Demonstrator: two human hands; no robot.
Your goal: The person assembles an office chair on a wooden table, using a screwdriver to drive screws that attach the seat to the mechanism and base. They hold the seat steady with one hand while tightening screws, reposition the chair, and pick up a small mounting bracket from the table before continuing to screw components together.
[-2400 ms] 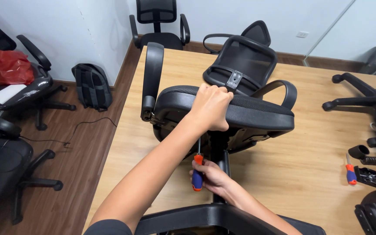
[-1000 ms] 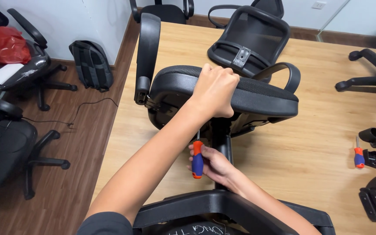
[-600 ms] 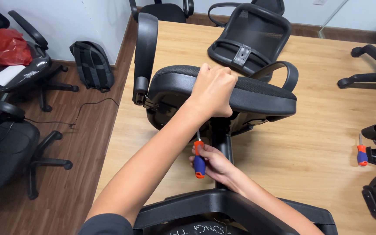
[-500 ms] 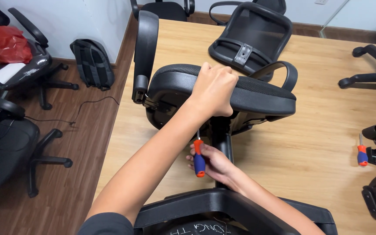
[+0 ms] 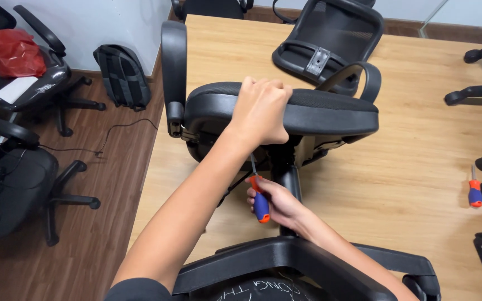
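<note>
A: Where is the chair seat (image 5: 308,108) now?

B: Tipped on its side on the wooden table (image 5: 419,167), its padded edge facing up. The left hand (image 5: 260,111) is closed over that edge, fingers curled round it, pinning it steady.

A: And the right hand (image 5: 280,203)?

B: Wrapped shut round the blue and orange handle of a screwdriver (image 5: 259,195), just beside the black centre post under the seat. The shaft points up into the underside.

A: Anything different from a moment ago?

B: Little. The screwdriver has tilted a bit and sits slightly lower, with the tip staying up under the seat plate; the left grip has not shifted. I judge the fastener under there is still being worked, not finished. The tip itself is hidden behind the left wrist.

A: What else lies around?

B: A second screwdriver (image 5: 475,192) near the table's right edge, well apart, and a mesh backrest (image 5: 336,33) beyond the seat.
</note>
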